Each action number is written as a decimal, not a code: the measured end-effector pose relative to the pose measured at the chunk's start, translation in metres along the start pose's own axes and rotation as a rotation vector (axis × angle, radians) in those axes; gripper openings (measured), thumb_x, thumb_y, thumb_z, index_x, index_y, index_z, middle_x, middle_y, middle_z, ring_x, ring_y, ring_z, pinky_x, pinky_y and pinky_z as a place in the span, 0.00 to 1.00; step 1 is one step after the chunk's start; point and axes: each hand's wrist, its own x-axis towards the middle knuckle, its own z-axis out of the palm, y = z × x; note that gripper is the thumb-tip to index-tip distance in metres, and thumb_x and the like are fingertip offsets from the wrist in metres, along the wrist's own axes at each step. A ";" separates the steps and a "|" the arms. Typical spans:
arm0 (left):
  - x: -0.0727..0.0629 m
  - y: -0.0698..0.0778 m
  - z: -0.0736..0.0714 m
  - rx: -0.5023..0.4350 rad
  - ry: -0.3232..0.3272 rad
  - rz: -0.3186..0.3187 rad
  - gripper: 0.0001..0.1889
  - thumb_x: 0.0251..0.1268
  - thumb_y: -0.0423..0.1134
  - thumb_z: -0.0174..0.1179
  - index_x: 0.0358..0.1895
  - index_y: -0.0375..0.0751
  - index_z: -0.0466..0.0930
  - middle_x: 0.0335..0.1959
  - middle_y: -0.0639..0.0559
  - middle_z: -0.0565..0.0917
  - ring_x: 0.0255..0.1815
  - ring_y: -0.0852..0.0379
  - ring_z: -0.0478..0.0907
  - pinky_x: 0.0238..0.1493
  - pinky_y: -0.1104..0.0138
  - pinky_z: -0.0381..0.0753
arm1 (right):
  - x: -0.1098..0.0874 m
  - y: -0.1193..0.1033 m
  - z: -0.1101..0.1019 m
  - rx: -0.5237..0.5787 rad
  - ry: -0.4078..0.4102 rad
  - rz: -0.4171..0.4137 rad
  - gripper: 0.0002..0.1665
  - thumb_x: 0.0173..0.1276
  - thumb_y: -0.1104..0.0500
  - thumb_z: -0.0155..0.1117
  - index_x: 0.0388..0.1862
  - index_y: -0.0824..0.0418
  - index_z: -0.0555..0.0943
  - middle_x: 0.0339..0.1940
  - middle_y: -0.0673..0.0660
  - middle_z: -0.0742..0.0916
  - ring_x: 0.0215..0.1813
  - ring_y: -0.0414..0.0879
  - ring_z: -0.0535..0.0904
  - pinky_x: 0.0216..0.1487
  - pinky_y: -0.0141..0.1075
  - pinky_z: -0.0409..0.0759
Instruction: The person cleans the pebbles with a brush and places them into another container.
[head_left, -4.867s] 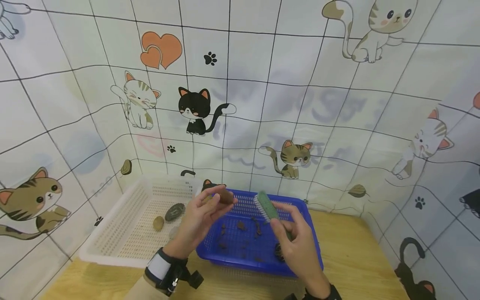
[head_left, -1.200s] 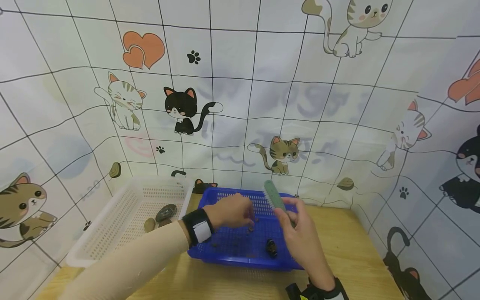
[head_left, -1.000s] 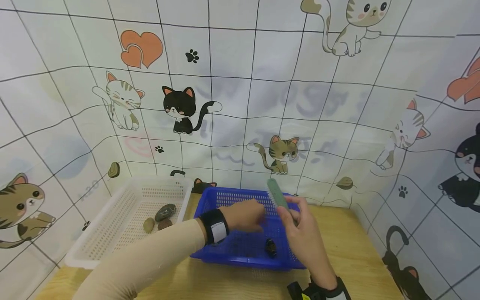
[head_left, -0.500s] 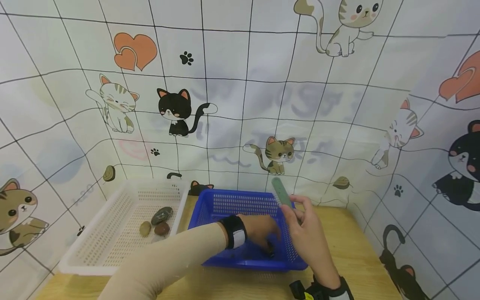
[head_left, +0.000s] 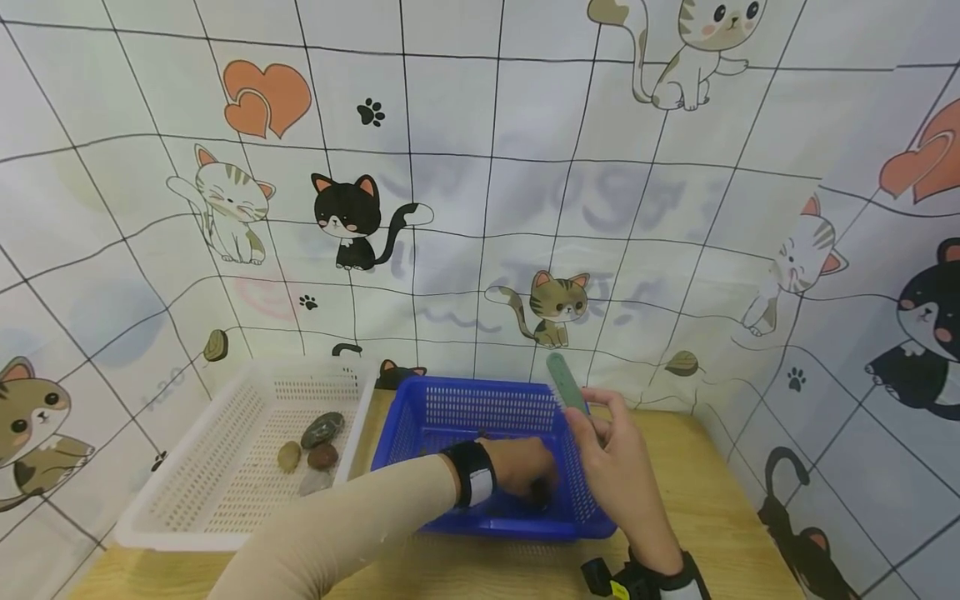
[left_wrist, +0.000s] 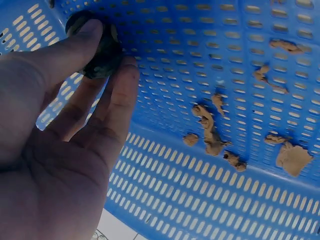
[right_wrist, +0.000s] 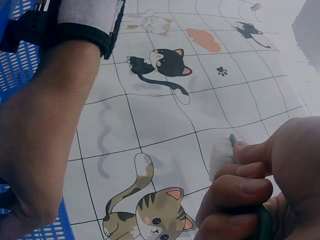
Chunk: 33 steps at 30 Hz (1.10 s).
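Observation:
My left hand (head_left: 517, 467) reaches down into the blue basket (head_left: 480, 408). Between its thumb and fingers it pinches a dark, smooth stone (left_wrist: 102, 55), best seen in the left wrist view; in the head view the hand partly covers this stone. My right hand (head_left: 618, 467) holds a green-backed scrub brush (head_left: 566, 382) above the basket's right side. The brush's pale bristles (right_wrist: 220, 155) face left, toward the basket. Crumbly brown lumps (left_wrist: 207, 127) and a flat brown piece (left_wrist: 294, 159) lie on the basket's perforated floor.
A white perforated basket (head_left: 247, 450) stands at the left. In it lie a dark grey stone (head_left: 322, 429), a tan stone (head_left: 288, 456), a reddish-brown stone (head_left: 322, 456) and a pale one. Both baskets sit on a wooden table (head_left: 697, 492) before a cat-print cloth (head_left: 450, 250).
The brown stone once in my left hand now lies in the white basket. That hand then moved rightward inside the blue basket and grasped the dark stone. My right hand kept the brush raised.

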 end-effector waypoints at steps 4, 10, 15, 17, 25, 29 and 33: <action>0.001 -0.009 0.001 -0.040 -0.004 -0.002 0.11 0.77 0.32 0.79 0.54 0.53 0.96 0.47 0.61 0.97 0.44 0.69 0.90 0.50 0.76 0.91 | 0.001 -0.001 0.001 -0.004 0.003 -0.006 0.29 0.96 0.46 0.61 0.83 0.60 0.72 0.47 0.65 0.94 0.24 0.39 0.68 0.24 0.33 0.68; -0.007 -0.024 -0.010 -0.165 0.057 -0.019 0.11 0.76 0.31 0.79 0.54 0.48 0.97 0.49 0.57 0.99 0.46 0.67 0.93 0.51 0.77 0.92 | 0.002 -0.001 0.002 0.000 -0.006 -0.001 0.29 0.96 0.45 0.60 0.83 0.58 0.71 0.28 0.53 0.80 0.21 0.37 0.63 0.21 0.31 0.63; -0.025 -0.032 -0.031 -0.319 0.170 -0.051 0.10 0.78 0.32 0.77 0.57 0.43 0.95 0.51 0.52 0.98 0.50 0.64 0.95 0.52 0.77 0.92 | 0.002 -0.003 0.002 -0.014 -0.007 0.004 0.30 0.97 0.45 0.60 0.84 0.58 0.70 0.28 0.53 0.82 0.22 0.39 0.67 0.22 0.32 0.66; -0.034 -0.035 -0.037 -0.383 0.225 -0.069 0.09 0.80 0.34 0.76 0.58 0.44 0.94 0.52 0.52 0.98 0.51 0.63 0.95 0.52 0.76 0.92 | 0.002 -0.003 0.002 -0.020 -0.006 0.007 0.30 0.97 0.45 0.60 0.85 0.58 0.70 0.30 0.55 0.85 0.23 0.40 0.69 0.23 0.32 0.68; -0.071 -0.041 -0.044 -0.562 0.386 -0.165 0.13 0.85 0.43 0.74 0.64 0.49 0.92 0.57 0.52 0.97 0.57 0.58 0.94 0.61 0.61 0.95 | 0.001 -0.002 0.005 0.012 -0.001 -0.009 0.29 0.96 0.46 0.61 0.83 0.59 0.71 0.24 0.49 0.76 0.19 0.37 0.63 0.20 0.31 0.64; -0.089 -0.041 -0.045 -0.718 0.429 -0.177 0.15 0.87 0.42 0.71 0.68 0.46 0.90 0.56 0.50 0.97 0.55 0.55 0.96 0.62 0.54 0.96 | 0.001 0.000 0.007 0.009 0.005 -0.021 0.29 0.96 0.46 0.61 0.83 0.60 0.72 0.25 0.48 0.77 0.19 0.36 0.62 0.19 0.31 0.64; -0.106 -0.041 -0.044 -0.832 0.494 -0.188 0.19 0.88 0.44 0.71 0.72 0.45 0.88 0.62 0.47 0.95 0.65 0.45 0.95 0.72 0.45 0.93 | -0.001 0.001 0.009 0.013 -0.006 -0.015 0.29 0.96 0.47 0.61 0.83 0.60 0.72 0.26 0.50 0.79 0.19 0.36 0.62 0.19 0.31 0.63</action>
